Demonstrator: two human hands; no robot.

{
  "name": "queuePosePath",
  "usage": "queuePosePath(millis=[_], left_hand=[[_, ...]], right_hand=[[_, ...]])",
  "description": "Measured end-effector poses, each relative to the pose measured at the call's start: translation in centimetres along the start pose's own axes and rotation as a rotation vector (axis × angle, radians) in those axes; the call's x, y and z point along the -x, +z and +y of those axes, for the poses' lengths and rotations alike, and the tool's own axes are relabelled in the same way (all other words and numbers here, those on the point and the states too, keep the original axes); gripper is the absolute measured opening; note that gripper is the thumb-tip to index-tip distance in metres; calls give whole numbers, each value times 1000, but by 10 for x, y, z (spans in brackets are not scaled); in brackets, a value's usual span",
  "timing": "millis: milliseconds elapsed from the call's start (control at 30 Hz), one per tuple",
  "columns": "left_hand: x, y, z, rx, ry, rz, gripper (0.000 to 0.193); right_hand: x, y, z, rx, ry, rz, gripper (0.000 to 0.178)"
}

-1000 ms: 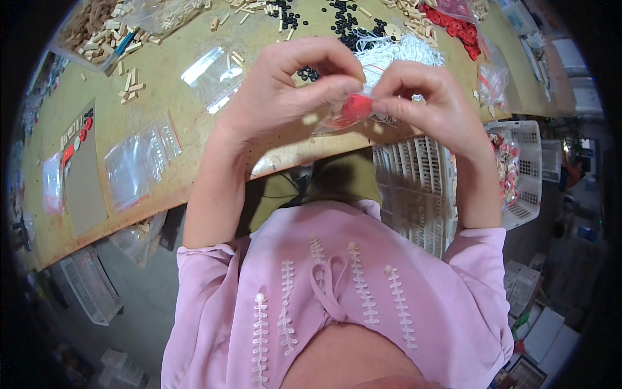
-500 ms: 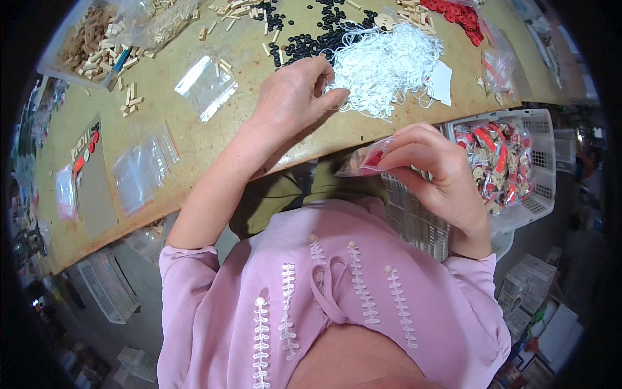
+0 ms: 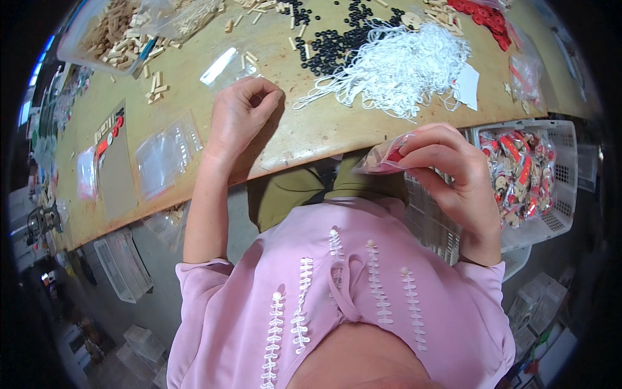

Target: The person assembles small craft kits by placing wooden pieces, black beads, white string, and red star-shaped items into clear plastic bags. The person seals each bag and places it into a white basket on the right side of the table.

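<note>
R hand [image 3: 447,159] pinches a small see-through bag [image 3: 381,157] btwn thumb & fingers, just off the near edge of the desk [image 3: 295,144]; red & pale pcs show inside. L hand [image 3: 243,117] is over the desk, fingers curled, thumb & index tips pressed together; can't tell if anything's in the pinch.

White cord pile [image 3: 411,68] lies right of L hand & beyond R hand, w/ loose strands trailing twd L hand. Black rings [image 3: 330,48] sit past L hand, off to its right; red pcs [image 3: 484,21] well beyond R hand. Flat bags [image 3: 167,162] lie left of L hand. Crate [image 3: 567,175] w/ filled bags [image 3: 521,165] stands just right of R hand.

Step in hand: prob. filling the small bag, part-way. Next move prob. calls for bag mouth open & steady in R hand, L hand across to it, tips tight in case there's cord in them.
</note>
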State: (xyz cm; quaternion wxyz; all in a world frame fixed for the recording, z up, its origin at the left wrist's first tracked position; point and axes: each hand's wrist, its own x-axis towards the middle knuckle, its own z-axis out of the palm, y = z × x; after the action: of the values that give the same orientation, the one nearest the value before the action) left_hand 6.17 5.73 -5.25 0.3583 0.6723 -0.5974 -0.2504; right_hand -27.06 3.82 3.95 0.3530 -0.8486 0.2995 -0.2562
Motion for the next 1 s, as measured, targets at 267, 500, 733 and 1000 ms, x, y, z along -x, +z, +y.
queuePosePath(millis=[267, 500, 733, 1000], left_hand=[[-28, 23, 35, 32, 302, 34, 15], [-71, 54, 31, -51, 389, -70, 15], [-36, -15, 10, 398, 64, -114, 16], [-1, -59, -17, 50, -75, 108, 17]], right_hand=[[-20, 13, -13, -15, -82, -30, 20], [-19, 11, -12, 39, -110, -32, 21], [-18, 10, -5, 6, -109, 3, 23], [-36, 20, -17, 38, -167, 40, 20]])
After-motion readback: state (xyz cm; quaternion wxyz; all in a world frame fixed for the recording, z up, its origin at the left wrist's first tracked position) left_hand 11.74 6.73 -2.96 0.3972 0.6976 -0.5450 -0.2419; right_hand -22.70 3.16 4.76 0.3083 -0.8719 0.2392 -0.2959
